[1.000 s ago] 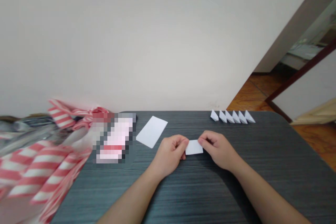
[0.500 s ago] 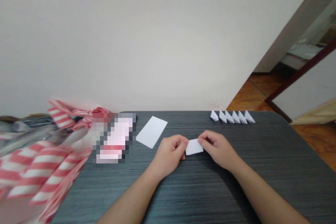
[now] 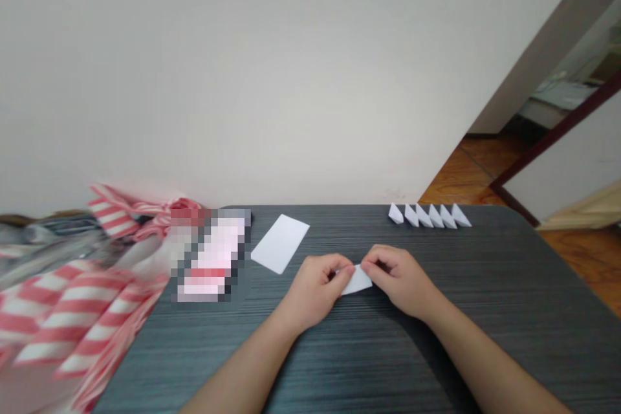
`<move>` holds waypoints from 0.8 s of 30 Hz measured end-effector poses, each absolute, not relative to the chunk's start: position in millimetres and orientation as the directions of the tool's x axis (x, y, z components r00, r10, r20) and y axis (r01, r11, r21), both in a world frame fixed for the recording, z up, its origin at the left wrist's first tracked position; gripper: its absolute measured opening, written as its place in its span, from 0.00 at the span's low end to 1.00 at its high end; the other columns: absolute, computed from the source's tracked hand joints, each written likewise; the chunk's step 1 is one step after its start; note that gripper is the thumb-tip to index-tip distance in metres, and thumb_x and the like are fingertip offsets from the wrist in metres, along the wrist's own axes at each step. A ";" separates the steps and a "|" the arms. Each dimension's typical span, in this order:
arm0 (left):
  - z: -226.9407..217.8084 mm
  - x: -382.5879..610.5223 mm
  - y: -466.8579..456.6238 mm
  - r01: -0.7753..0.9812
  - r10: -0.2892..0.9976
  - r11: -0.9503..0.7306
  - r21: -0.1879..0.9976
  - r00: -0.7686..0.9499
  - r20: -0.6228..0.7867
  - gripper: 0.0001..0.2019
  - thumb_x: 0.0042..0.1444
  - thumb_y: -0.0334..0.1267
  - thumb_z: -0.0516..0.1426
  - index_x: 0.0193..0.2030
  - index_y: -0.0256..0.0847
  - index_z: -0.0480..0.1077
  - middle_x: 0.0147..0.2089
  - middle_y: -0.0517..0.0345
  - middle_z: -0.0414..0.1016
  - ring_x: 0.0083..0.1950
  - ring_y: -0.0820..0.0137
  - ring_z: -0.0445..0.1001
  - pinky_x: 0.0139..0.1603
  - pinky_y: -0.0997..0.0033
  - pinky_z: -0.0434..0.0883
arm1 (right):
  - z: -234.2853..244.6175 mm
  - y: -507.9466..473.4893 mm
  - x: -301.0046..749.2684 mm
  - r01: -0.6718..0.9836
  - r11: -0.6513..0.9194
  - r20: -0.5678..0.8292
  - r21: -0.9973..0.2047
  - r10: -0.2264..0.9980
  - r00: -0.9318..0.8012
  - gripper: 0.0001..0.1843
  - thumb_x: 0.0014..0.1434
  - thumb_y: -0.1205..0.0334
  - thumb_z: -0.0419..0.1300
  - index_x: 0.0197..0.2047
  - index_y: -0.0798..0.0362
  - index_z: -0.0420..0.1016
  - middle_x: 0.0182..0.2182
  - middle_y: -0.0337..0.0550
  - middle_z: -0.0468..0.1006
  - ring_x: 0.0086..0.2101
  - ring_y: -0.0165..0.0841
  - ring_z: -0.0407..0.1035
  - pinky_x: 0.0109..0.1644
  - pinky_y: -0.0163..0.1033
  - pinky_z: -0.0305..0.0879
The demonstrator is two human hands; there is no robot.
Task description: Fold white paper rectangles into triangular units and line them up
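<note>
White paper [image 3: 358, 281] is held low over a dark table [image 3: 349, 362]. From left, striped cloth [image 3: 80, 317] and a plain white sheet [image 3: 280, 244] precede the left hand [image 3: 315, 291], thumb and fingers clamped on the paper's left end; the right hand [image 3: 402, 279] pinches its upper right corner, and six folded white pieces [image 3: 424, 217] line the far edge.

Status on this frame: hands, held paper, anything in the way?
Left hand and right hand pinch small white paper, partly hiding it. White sheet off left, folded pieces by far edge, right; neither in the way.
</note>
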State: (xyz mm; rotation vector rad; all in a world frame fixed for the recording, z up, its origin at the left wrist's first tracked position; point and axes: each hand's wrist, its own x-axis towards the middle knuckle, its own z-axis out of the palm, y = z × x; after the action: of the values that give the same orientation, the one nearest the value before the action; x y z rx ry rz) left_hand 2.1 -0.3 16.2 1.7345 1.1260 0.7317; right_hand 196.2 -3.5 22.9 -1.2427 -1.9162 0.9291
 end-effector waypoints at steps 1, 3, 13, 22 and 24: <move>16.6 1.8 -0.3 0.375 0.913 -0.168 0.912 0.409 0.000 0.14 0.61 0.40 0.53 0.27 0.37 0.72 0.23 0.62 0.69 0.27 0.74 0.66 0.29 0.76 0.59 | 22.6 -3.5 196.0 0.459 0.296 0.149 -0.838 0.933 -0.329 0.10 0.61 0.68 0.57 0.28 0.54 0.74 0.26 0.38 0.74 0.29 0.30 0.68 0.35 0.34 0.61; 17.1 1.5 -0.3 0.377 0.910 -0.170 0.910 0.415 -0.002 0.14 0.62 0.39 0.53 0.27 0.37 0.72 0.23 0.63 0.69 0.27 0.74 0.65 0.29 0.76 0.59 | 21.8 -3.5 195.6 0.450 0.288 0.146 -0.845 0.935 -0.325 0.09 0.61 0.68 0.57 0.29 0.54 0.75 0.27 0.39 0.74 0.30 0.31 0.68 0.35 0.34 0.61; 15.9 2.5 -1.0 0.378 0.903 -0.192 0.906 0.430 0.011 0.15 0.62 0.40 0.53 0.26 0.37 0.72 0.24 0.63 0.67 0.27 0.75 0.62 0.28 0.76 0.57 | 22.2 -3.6 194.7 0.454 0.326 0.170 -0.830 0.921 -0.350 0.09 0.61 0.69 0.58 0.30 0.54 0.75 0.27 0.38 0.74 0.30 0.30 0.67 0.35 0.34 0.61; 11.9 2.5 -1.6 0.350 0.926 -0.070 0.934 0.371 -0.069 0.16 0.62 0.43 0.52 0.27 0.37 0.71 0.20 0.63 0.67 0.23 0.74 0.64 0.25 0.76 0.57 | 21.7 -3.0 196.6 0.467 0.266 0.133 -0.843 0.945 -0.299 0.09 0.61 0.68 0.57 0.29 0.54 0.74 0.27 0.38 0.74 0.30 0.31 0.68 0.35 0.35 0.61; 11.7 2.4 -1.7 0.328 0.931 -0.044 0.943 0.357 -0.080 0.16 0.61 0.44 0.53 0.27 0.37 0.71 0.20 0.63 0.66 0.23 0.74 0.64 0.24 0.77 0.58 | 21.6 -3.5 196.8 0.465 0.229 0.099 -0.855 0.953 -0.286 0.08 0.62 0.66 0.57 0.31 0.54 0.75 0.28 0.38 0.74 0.30 0.31 0.68 0.35 0.34 0.61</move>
State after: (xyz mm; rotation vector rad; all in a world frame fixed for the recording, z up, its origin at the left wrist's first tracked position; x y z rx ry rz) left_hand 2.4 -1.7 11.7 1.5887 1.1611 0.7323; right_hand 196.8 -3.5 21.6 -1.3043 -1.8604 0.9689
